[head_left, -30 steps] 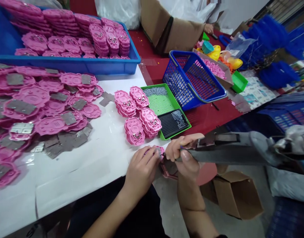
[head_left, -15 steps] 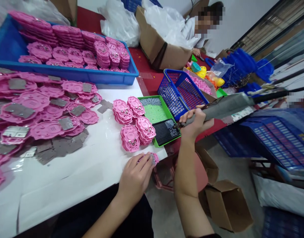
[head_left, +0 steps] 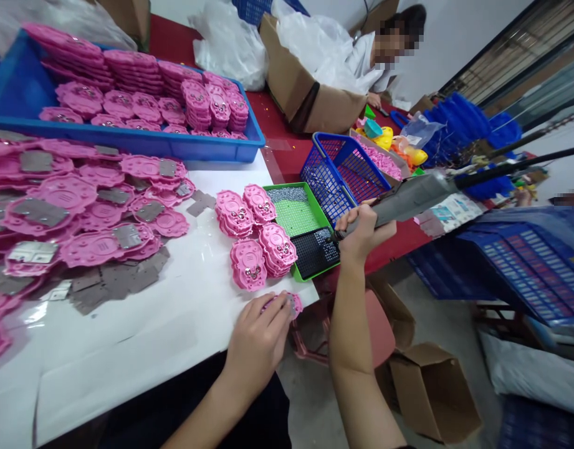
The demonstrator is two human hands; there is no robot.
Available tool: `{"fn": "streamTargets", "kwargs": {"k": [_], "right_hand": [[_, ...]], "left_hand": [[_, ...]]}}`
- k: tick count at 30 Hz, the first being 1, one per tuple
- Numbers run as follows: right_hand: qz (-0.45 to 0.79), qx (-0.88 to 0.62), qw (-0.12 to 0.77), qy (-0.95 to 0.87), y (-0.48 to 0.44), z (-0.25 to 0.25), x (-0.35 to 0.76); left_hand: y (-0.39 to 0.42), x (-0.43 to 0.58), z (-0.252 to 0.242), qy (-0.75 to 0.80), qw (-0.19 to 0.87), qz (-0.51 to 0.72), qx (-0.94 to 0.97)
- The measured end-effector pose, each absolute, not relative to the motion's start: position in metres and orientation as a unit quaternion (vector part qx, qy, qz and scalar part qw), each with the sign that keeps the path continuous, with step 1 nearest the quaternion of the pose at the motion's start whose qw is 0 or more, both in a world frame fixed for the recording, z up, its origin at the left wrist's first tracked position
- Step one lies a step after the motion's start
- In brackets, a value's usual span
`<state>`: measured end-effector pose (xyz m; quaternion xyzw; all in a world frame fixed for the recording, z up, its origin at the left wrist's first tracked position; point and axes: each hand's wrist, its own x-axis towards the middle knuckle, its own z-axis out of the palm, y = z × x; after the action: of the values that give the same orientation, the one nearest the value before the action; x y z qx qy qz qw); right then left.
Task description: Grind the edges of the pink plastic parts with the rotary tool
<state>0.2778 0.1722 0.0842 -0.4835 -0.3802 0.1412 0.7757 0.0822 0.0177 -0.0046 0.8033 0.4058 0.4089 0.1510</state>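
My left hand (head_left: 259, 333) is closed over a pink plastic part (head_left: 296, 304) at the table edge, its fingers covering most of it. A bit of grey metal plate shows on that part beside the fingertips. My right hand (head_left: 360, 234) grips a grey electric screwdriver (head_left: 408, 198), its tip end over a black perforated screw tray (head_left: 310, 254) holding small screws. The black tray sits in a green tray (head_left: 320, 215) with more screws at its far end. Several short stacks of pink parts (head_left: 248, 265), with shiny metal bits on top, stand left of the trays.
A heap of pink parts with metal plates (head_left: 48, 193) covers the table's left side, loose grey plates (head_left: 123, 280) beside it. Behind is a blue bin (head_left: 174, 146) of stacked pink parts. A blue basket (head_left: 333, 168), cartons (head_left: 431, 393) and a co-worker (head_left: 380, 47) are farther off.
My right hand and the screwdriver have shifted slightly left and down over the black tray. My left hand stays on the pink part. The whole view has moved a little.
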Motion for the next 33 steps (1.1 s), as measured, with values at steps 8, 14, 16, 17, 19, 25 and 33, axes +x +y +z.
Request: {"fn": "streamTargets", "kwargs": {"k": [8,14,16,17,19,25,33], "right_hand": [[0.125,-0.485,0.783,-0.369,0.167,0.094,0.275],[0.222,-0.403,0.769,-0.444,0.105,0.103,0.25],[0.265,-0.388,0.734,-0.49,0.083,0.1,0.236],[0.279,-0.38,0.725,-0.501,0.075,0.098,0.23],[0.305,-0.381,0.712,-0.505,0.065,0.091,0.222],[0.345,-0.418,0.687,-0.485,0.065,0.077,0.221],[0.335,-0.417,0.683,-0.497,0.063,0.078,0.216]], "left_hand": [[0.016,0.084,-0.008,0.411,0.132,0.406,0.805],[0.016,0.084,-0.008,0.407,0.142,0.406,0.806],[0.016,0.083,-0.006,0.407,0.141,0.405,0.807],[0.016,0.083,-0.006,0.408,0.141,0.403,0.807],[0.016,0.083,-0.005,0.408,0.142,0.4,0.808],[0.016,0.083,-0.005,0.411,0.144,0.395,0.809],[0.015,0.084,-0.003,0.418,0.135,0.398,0.806]]}}
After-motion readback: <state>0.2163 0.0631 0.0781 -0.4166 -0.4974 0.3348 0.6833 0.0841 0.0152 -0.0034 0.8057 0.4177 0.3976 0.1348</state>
